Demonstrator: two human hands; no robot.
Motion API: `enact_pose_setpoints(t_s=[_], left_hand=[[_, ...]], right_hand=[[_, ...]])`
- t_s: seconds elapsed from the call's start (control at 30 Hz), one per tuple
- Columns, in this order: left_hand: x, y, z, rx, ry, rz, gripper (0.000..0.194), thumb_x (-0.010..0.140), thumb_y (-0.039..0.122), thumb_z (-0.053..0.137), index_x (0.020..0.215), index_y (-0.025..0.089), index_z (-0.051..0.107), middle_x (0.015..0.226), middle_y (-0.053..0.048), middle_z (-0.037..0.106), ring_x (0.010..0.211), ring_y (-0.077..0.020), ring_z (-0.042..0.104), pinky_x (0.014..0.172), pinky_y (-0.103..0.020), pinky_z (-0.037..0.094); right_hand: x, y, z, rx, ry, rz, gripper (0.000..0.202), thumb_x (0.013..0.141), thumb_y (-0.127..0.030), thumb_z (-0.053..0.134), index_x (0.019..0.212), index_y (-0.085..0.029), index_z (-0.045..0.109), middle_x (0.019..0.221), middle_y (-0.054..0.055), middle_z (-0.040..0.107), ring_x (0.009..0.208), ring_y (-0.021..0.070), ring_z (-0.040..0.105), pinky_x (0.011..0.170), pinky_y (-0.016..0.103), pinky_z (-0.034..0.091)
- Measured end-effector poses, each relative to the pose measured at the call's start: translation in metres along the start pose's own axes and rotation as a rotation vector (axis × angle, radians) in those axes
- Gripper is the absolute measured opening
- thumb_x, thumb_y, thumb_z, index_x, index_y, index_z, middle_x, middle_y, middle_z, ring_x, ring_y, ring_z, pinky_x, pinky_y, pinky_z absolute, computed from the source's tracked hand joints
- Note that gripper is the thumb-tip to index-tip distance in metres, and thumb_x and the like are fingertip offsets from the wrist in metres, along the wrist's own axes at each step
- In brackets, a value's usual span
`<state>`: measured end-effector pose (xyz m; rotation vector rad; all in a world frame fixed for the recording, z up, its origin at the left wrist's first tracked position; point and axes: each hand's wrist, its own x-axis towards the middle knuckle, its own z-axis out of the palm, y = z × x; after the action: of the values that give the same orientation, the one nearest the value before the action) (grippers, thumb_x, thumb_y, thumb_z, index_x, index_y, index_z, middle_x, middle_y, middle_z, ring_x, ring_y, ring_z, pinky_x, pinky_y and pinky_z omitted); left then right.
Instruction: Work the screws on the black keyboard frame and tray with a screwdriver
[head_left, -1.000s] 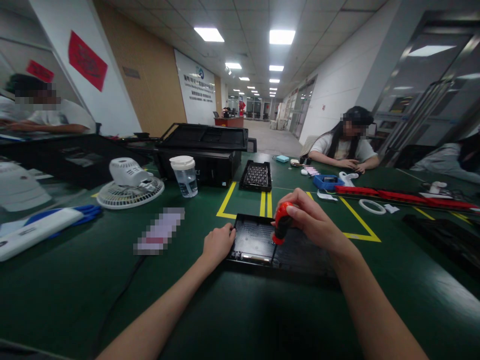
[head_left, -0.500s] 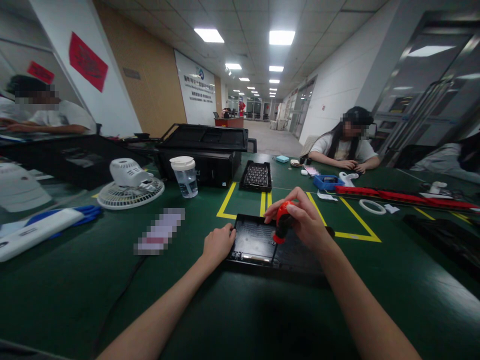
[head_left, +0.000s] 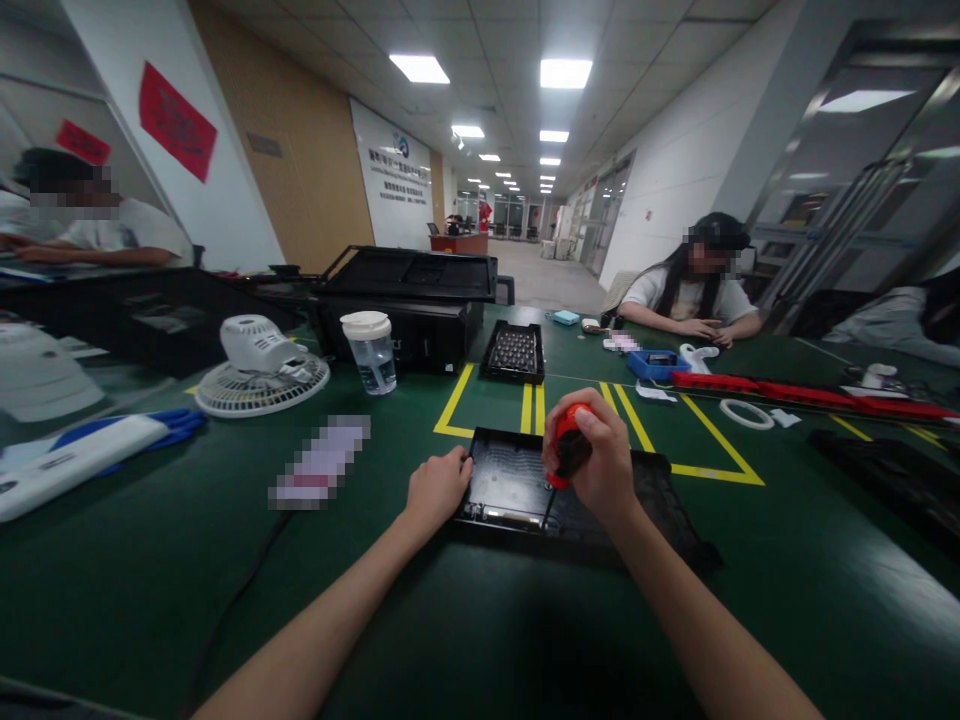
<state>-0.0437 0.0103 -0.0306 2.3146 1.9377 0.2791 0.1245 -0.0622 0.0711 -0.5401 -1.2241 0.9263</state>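
A shallow black panel [head_left: 510,475] lies on the green table in front of me. My left hand [head_left: 439,488] grips its left edge, fingers closed on the rim. My right hand [head_left: 592,445] is wrapped round the handle of a red and black screwdriver [head_left: 559,480], held upright over the middle of the panel. The shaft reaches down to the panel; its tip is too small to make out clearly.
A black tray [head_left: 514,352] holding many small parts sits beyond the panel. Left are a lidded cup [head_left: 369,352], a white fan [head_left: 262,375] and a blurred-out flat object [head_left: 322,465]. A blue box [head_left: 656,366] stands right, near a seated person.
My right hand has closed more fully round the screwdriver handle, its fingers now curled in, and the forearm has shifted left, showing more of the panel's right end. My left hand has stayed put.
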Motion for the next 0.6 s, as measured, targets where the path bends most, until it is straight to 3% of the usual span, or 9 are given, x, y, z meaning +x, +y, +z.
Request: enact_pose_setpoints(t_s=[0.17, 0.6], left_hand=[[-0.0008, 0.0000, -0.0012, -0.011, -0.010, -0.008, 0.038, 0.087, 0.044, 0.028, 0.103, 0.026, 0.057, 0.085, -0.007, 0.066, 0.082, -0.0225, 0.062, 0.068, -0.030, 0.045], [-0.0010, 0.0022, -0.0006, 0.012, -0.023, -0.024, 0.039, 0.087, 0.045, 0.028, 0.105, 0.025, 0.057, 0.088, -0.009, 0.066, 0.084, -0.0223, 0.062, 0.071, -0.032, 0.045]], right_hand=[[-0.0043, -0.0013, 0.0051, -0.076, -0.021, -0.002, 0.012, 0.082, -0.024, 0.043, 0.076, -0.018, 0.051, 0.057, -0.004, 0.049, 0.036, 0.0055, 0.043, 0.033, 0.018, 0.035], [-0.0013, 0.0015, 0.0067, -0.103, 0.136, -0.058, 0.009, 0.083, -0.022, 0.046, 0.078, -0.018, 0.051, 0.062, -0.004, 0.050, 0.041, 0.0049, 0.045, 0.039, 0.018, 0.042]])
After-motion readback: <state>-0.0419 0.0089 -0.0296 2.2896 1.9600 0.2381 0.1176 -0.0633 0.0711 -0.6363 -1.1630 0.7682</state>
